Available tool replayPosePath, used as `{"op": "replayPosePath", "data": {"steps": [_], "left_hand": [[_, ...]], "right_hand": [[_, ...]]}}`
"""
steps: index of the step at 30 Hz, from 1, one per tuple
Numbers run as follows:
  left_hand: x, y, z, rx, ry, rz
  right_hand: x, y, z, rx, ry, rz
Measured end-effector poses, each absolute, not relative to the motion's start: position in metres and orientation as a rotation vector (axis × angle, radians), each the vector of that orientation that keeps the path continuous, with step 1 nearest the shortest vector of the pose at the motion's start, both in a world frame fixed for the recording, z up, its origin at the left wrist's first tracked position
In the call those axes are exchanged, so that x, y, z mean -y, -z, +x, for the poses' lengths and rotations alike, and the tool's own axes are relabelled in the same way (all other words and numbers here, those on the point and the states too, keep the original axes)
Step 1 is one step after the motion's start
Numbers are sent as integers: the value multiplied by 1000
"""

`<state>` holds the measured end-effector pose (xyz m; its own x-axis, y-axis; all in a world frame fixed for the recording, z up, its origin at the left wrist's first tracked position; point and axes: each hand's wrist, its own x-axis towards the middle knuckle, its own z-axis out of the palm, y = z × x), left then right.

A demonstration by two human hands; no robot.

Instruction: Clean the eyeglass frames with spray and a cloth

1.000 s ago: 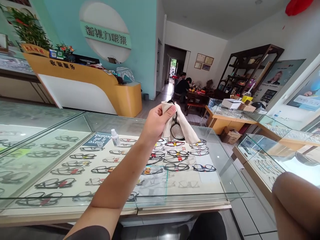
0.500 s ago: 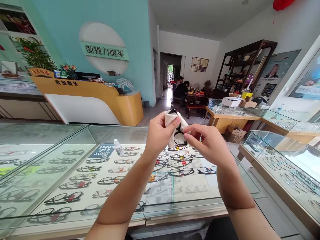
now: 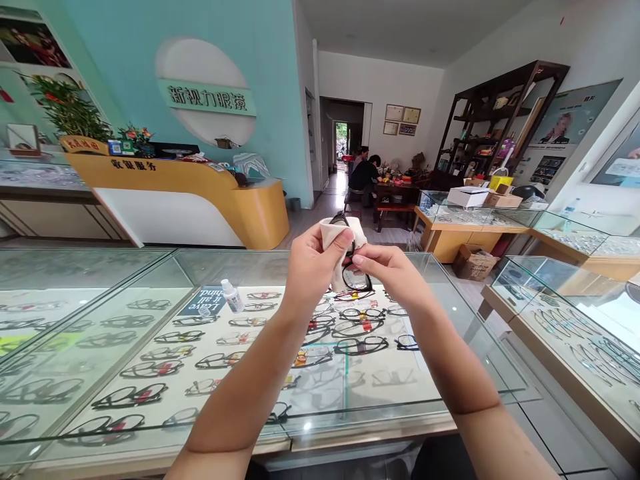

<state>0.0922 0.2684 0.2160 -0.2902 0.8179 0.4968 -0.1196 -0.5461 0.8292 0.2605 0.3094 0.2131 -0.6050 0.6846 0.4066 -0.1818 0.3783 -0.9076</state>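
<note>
1. Above the glass tabletop [image 3: 240, 263], black-rimmed glasses [image 3: 357, 275] hang between the two hands, one lens bare and lowermost, the other end wrapped in pale cloth [image 3: 332, 232].
2. Clamped round the cloth, thumb pressed on top, the left hand [image 3: 314, 267] holds the upper part of the glasses through the folds. Fabric seems likely to slide on smooth plastic, so a loose thumb could let them slip.
3. At the rim near the bridge, the right hand [image 3: 390, 273] appears to pinch with thumb and forefinger; whether cloth is caught there too is too small to tell. Bare fingertips so near the lens could smear it.
4. Pulled or twisted against each other, the two grips could strain the bridge or bend a hinge, since they sit at different points along the glasses.
5. Any grit in the cloth could scratch the lens if pressed hard; the pictures show none.
6. Below are rows of frames [image 3: 361, 344] under glass: dropped, the glasses would probably strike the pane, lens first.
7. Left of the left forearm, well apart from the glasses, the bottle [image 3: 232, 297] appears to stand on the tabletop; a wide elbow swing could topple it.
</note>
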Motion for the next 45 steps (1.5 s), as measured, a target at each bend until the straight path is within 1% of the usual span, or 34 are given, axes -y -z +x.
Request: {"op": "replayPosePath", "data": {"steps": [4,7,9,15,20,23,27,30,33,36,45], "left_hand": [[-270,-215,86,-846,-1735,1321],[-271,-216,86,-780,-1631,1393],[-273,-215,88,-762,-1652,1424],[-278,-208,97,-850,-1893,1392],[-280,-214,91,-848,-1767,1188],[-283,-217,86,-817,-1775,1066],[-288,-213,81,-828,-1776,1097],[-287,-209,83,-870,-1623,1255],[-283,-206,91,-851,-1465,1418],[-280,-203,99,-833,-1386,1493],[-282,-195,107,-865,-1359,1475]], "right_hand": [[-321,-208,263,1700,-1536,-391],[-326,-209,269,1663,-1602,-360],[-326,-210,272,1698,-1587,-354],[-320,-210,272,1829,-1465,-413],[-323,-209,269,1716,-1522,-352],[-324,-213,272,1596,-1572,-345],[-327,-219,282,1478,-1439,-370],[-330,-220,286,1374,-1376,-364],[-330,-218,283,1317,-1441,-334],[-329,-216,276,1311,-1535,-322],[-335,-210,265,1271,-1712,-296]]}}
